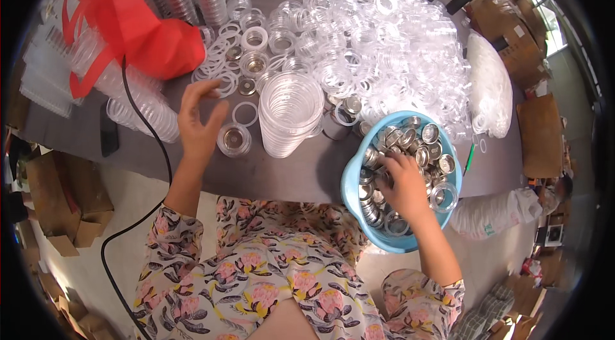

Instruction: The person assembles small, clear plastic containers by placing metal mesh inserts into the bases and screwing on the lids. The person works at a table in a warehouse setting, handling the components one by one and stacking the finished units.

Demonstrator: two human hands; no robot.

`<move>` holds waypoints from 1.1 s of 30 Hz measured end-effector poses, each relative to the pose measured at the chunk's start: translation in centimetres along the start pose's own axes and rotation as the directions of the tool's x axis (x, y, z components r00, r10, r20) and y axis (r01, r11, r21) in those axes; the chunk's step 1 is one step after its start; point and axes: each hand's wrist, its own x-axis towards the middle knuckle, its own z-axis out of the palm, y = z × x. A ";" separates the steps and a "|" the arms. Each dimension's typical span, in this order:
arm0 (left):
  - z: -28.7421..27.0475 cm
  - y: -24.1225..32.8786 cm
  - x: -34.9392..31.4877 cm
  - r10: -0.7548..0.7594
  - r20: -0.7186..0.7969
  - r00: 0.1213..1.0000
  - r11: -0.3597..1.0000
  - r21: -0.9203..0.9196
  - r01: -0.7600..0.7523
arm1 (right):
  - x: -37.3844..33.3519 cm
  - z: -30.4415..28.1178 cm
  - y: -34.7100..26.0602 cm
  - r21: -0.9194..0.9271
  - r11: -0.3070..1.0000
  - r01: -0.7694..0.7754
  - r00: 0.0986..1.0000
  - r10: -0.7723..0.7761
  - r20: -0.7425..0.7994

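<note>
My left hand (200, 119) hovers over the table with thumb and fingers apart, holding nothing. Just right of it sits a round clear plastic piece with a metal disc (234, 139) at its centre. A clear ring (245, 113) lies behind that piece. My right hand (405, 185) reaches into a light blue basin (351, 181) of silver metal caps (430, 132), thumb and fingers spread at the caps. I see nothing gripped there. A tall stack of clear plastic cups (289, 112) stands between my hands.
Loose clear rings and lids (391, 45) form a large heap at the back. A red cloth bag (138, 32) lies at left, near a black cable (144, 119) and a dark phone-like slab (109, 130). A stuffed clear bag (490, 87) and green pen (469, 158) are at right.
</note>
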 end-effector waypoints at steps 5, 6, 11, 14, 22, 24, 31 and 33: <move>3.3 6.4 0.7 0.445 0.131 0.886 0.887 -0.197 -0.417 | -1.6 1.8 1.3 -0.115 0.993 0.006 0.998 0.001 0.062; 3.0 7.1 0.9 0.501 0.236 0.833 0.865 -0.117 -0.488 | -1.4 1.5 1.4 -0.054 0.999 -0.009 0.998 0.012 0.057; 2.3 9.0 2.2 0.538 0.569 0.622 0.715 0.082 -0.694 | 1.0 -4.2 1.2 0.499 0.785 -0.368 0.914 0.206 0.350; 2.4 9.2 2.4 0.527 0.512 0.678 0.794 -0.013 -0.608 | 3.1 -7.4 -0.4 0.721 0.591 -0.363 0.927 0.151 0.343; 2.7 12.8 3.5 0.519 0.474 0.711 0.810 -0.007 -0.587 | 11.0 -6.6 -10.6 0.550 0.628 0.551 0.829 -0.339 -0.445; 2.2 12.3 3.7 0.479 0.492 0.727 0.794 0.112 -0.598 | 11.9 -4.5 -10.5 0.542 0.604 0.585 0.803 -0.338 -0.491; 2.1 12.1 3.9 0.352 0.708 0.612 0.711 0.222 -0.667 | 10.7 0.7 -9.4 0.822 0.520 0.230 0.966 -0.221 -0.131; 2.2 12.2 3.8 0.337 0.711 0.618 0.692 0.258 -0.674 | 10.8 0.9 -9.5 0.859 0.480 0.180 0.976 -0.198 -0.094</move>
